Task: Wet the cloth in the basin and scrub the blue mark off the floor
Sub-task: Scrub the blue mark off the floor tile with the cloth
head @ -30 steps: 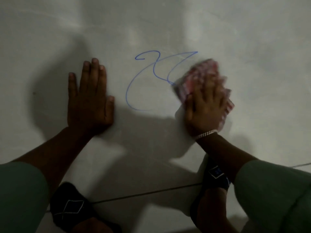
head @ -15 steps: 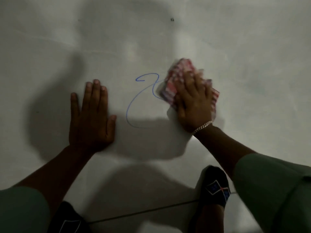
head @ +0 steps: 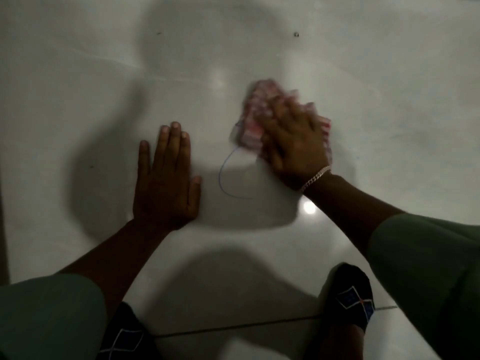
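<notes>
Nearest the camera, two dark patterned slippers (head: 353, 300) are planted on the pale tiled floor (head: 78, 74), one at each lower corner, which suggests a crouch over the work. Just beyond, the left hand (head: 166, 181) is laid flat on the floor with its fingers (head: 171, 141) spread lightly and holding nothing; it appears to be placed there as a prop, so that weight can be carried while the other arm scrubs. Between the hands, what is left of the blue mark (head: 224, 175) is seen as a thin open loop, and its upper end is hidden under the cloth. Farther out, the red-and-white checked cloth (head: 255, 118) is pressed to the floor beneath the right hand (head: 296, 141), whose fingers are laid down over it rather than curled round it, presumably so that pressure is spread. Cloth and hand are blurred. A bracelet (head: 315, 176) is worn at that wrist. The basin is not in view.
</notes>
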